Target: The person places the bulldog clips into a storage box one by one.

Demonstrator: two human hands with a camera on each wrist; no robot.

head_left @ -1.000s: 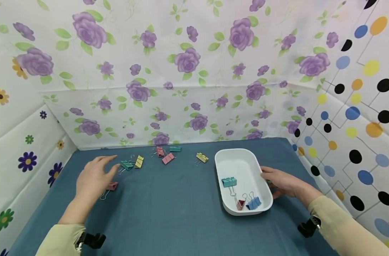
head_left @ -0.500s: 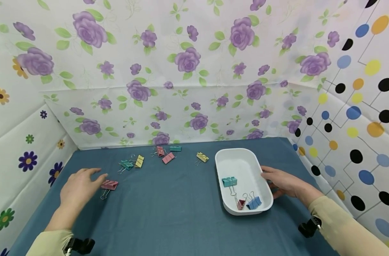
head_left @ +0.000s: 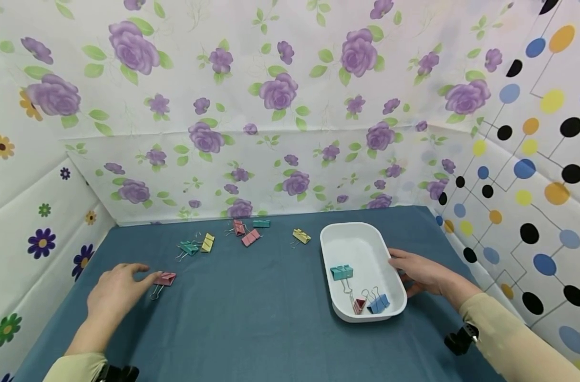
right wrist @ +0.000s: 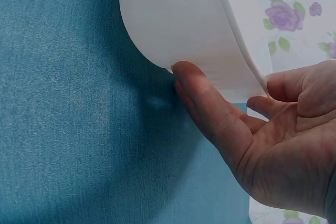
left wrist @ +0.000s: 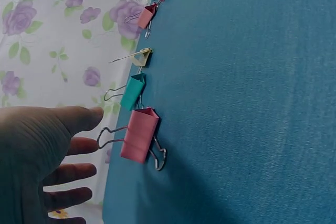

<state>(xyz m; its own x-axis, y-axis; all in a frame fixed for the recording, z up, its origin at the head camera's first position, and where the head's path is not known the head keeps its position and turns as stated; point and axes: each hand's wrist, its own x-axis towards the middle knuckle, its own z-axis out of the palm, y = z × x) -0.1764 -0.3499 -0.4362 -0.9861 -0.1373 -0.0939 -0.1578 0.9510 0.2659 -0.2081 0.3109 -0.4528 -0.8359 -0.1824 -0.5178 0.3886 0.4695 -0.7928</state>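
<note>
In the head view my left hand [head_left: 113, 294] reaches over the left of the table, thumb and fingers spread apart. Its thumb tip comes right beside a pink binder clip [head_left: 165, 279]. The left wrist view shows this pink clip standing just past the fingertips, its wire handle pointing at them. My right hand [head_left: 425, 271] holds the right side of a white tray [head_left: 327, 289], fingertips at the rim and a digit against the outer wall. Inside the tray lie a teal clip [head_left: 341, 272], a blue clip [head_left: 378, 303] and a dark red clip [head_left: 359, 305].
Farther back on the blue cloth [head_left: 252, 318] lie a teal clip [head_left: 190, 247], a yellow clip [head_left: 207, 242], pink clips [head_left: 251, 237], another teal clip [head_left: 261, 224] and a second yellow clip [head_left: 301, 236]. Patterned cloth walls [head_left: 271, 148] bound the back and sides.
My left hand has moved left and toward me, away from the teal clip, then down to the nearer pink clip. The right hand and tray have stayed put.
</note>
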